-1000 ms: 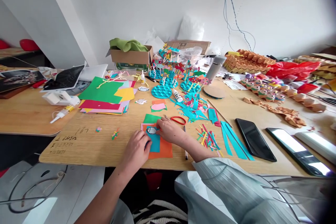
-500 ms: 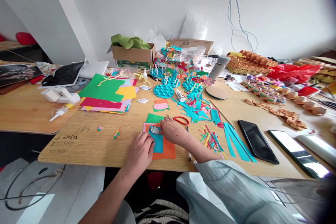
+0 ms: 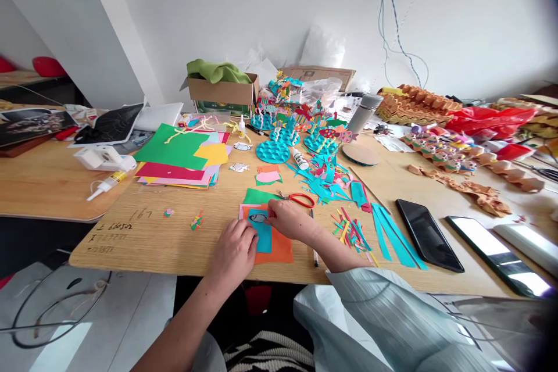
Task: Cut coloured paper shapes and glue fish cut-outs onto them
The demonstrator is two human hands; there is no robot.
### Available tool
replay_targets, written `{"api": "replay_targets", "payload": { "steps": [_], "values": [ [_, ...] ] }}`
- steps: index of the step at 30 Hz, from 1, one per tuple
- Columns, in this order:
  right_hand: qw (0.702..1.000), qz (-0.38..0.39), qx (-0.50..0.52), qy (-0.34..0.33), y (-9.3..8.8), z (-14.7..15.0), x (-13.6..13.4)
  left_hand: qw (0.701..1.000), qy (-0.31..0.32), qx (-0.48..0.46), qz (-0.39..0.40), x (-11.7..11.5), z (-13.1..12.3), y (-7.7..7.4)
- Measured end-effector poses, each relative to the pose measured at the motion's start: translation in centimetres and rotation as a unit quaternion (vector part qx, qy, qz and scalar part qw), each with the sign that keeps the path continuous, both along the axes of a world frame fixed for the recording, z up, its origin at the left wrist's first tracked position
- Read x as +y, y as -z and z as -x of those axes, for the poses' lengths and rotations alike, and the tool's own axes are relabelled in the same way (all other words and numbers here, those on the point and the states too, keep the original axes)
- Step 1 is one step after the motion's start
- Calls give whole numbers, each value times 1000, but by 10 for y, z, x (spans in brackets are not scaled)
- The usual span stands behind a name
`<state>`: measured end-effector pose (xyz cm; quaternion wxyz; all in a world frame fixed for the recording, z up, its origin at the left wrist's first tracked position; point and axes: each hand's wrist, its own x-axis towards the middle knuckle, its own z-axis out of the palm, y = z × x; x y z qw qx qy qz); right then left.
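A blue paper piece [image 3: 264, 240] lies over an orange sheet [image 3: 283, 251], with pink and green paper [image 3: 256, 196] showing behind. A dark fish outline [image 3: 258, 217] shows on the blue paper, its inside now mostly blue. My left hand [image 3: 235, 244] lies with its fingers down on the left edge of the blue paper, holding nothing. At the fish's right end, my right hand [image 3: 285, 220] has its fingertips pinched together. What they grip is hidden. Red-handled pliers or scissors [image 3: 301, 200] lie just beyond it, and a pen [image 3: 314, 244] lies under my right forearm.
Stacked coloured sheets [image 3: 174, 154] lie at left. White fish cutouts [image 3: 239, 167] lie ahead. Blue paper scraps [image 3: 326, 180], thin paper strips [image 3: 351, 229] and a phone [image 3: 429, 235] are at right. Behind stand blue fish decorations [image 3: 279, 136], a glue bottle [image 3: 300, 158] and a flask [image 3: 365, 113].
The fish's inside has gone from white to mostly blue. My right hand's fingers have shifted slightly; my left hand stays on the paper. The view has moved a little.
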<state>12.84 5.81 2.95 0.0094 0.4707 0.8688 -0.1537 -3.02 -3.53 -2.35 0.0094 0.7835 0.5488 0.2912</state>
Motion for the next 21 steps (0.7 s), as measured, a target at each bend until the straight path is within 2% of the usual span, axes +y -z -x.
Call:
{"api": "replay_targets", "payload": {
  "steps": [5,9,12,15,21],
  "values": [
    [998,35,42,24,-20,-12,14,1000,2,2,-6,0,0,0],
    [996,20,68,54,-43,-8,50,1000,3,12,-2,-1,-1,-2],
    [994,10,73,80,-54,11,86,1000,0,15,-5,-2,-1,-2],
    [993,4,53,102,-56,40,122,1000,-4,20,-21,-2,-3,-2],
    [997,-31,22,70,-56,88,174,997,-10,36,-60,-1,-5,0]
  ]
}}
